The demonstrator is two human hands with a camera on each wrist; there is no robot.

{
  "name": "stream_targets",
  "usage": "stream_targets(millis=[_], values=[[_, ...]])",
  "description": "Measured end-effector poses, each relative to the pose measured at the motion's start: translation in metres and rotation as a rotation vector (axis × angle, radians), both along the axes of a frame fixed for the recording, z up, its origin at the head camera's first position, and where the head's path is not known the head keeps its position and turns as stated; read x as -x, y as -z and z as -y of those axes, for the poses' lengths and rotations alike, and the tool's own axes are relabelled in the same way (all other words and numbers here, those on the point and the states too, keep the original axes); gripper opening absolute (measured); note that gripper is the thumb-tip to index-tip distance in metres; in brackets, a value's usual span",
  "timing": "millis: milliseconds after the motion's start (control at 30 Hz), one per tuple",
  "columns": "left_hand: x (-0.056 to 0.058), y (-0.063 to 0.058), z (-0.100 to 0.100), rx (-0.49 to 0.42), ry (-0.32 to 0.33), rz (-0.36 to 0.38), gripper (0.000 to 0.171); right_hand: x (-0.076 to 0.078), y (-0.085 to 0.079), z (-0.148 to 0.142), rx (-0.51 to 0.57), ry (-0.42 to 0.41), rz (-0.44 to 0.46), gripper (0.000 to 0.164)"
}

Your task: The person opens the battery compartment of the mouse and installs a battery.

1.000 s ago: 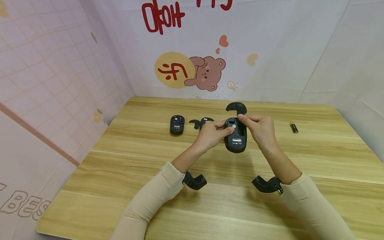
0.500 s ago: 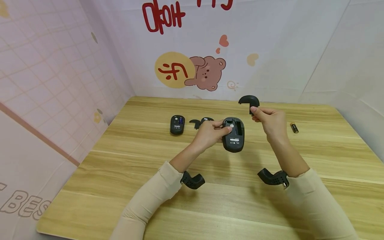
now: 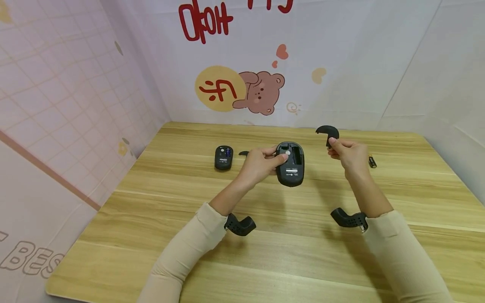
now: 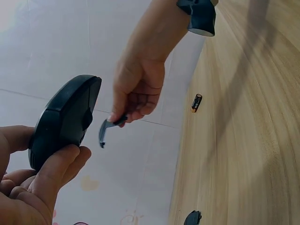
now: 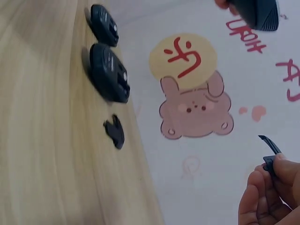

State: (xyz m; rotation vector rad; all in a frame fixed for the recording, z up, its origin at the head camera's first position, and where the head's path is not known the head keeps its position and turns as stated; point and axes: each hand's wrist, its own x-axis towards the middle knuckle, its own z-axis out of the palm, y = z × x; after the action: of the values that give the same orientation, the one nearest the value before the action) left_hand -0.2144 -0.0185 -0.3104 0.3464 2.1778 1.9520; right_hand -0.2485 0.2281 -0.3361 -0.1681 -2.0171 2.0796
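Note:
My left hand point(image 3: 257, 168) grips a black computer mouse point(image 3: 290, 168) above the table, its underside toward the head camera. The thumb lies on that underside, where the long battery slot shows dark with no battery in it. To the right, my right hand point(image 3: 352, 155) pinches a black curved battery cover point(image 3: 329, 131) by its straight tab, apart from the mouse. The left wrist view shows the held mouse point(image 4: 61, 122) edge-on, with the cover point(image 4: 105, 130) beyond it. A battery point(image 3: 372, 161) lies on the table behind the right hand, partly covered by it in the head view.
An upturned mouse point(image 3: 224, 158) with a blue battery in its slot lies at the back left. Beside it a loose cover point(image 3: 243, 153) is partly hidden by the left hand. Another mouse point(image 5: 108, 72) and a cover point(image 5: 115, 132) show in the right wrist view. A printed cloth backs the table.
My right hand has drawn the cover away from the mouse, up and to the right, leaving the battery slot exposed. My left hand has moved the mouse slightly left and up.

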Motion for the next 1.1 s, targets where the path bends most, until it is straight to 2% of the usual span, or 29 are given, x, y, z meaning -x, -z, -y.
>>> stream_targets(millis=[300,533,767,933,1100], values=[[-0.001,-0.002,0.004,0.001,-0.002,-0.020,0.043,0.006,0.015,-0.023,-0.088,0.045,0.090,0.019],[-0.002,-0.005,0.008,0.002,-0.008,0.001,0.042,0.008,0.023,-0.039,-0.002,0.026,0.129,0.018],[-0.003,-0.010,0.011,0.066,-0.040,-0.006,0.046,0.009,0.032,-0.044,-0.051,0.017,0.164,0.018],[-0.003,-0.011,0.012,0.041,-0.035,-0.015,0.046,0.011,0.041,-0.044,-0.146,0.008,0.206,0.016],[-0.003,-0.012,0.012,0.022,-0.025,-0.025,0.043,0.015,0.049,-0.045,-0.299,-0.022,0.251,0.044]])
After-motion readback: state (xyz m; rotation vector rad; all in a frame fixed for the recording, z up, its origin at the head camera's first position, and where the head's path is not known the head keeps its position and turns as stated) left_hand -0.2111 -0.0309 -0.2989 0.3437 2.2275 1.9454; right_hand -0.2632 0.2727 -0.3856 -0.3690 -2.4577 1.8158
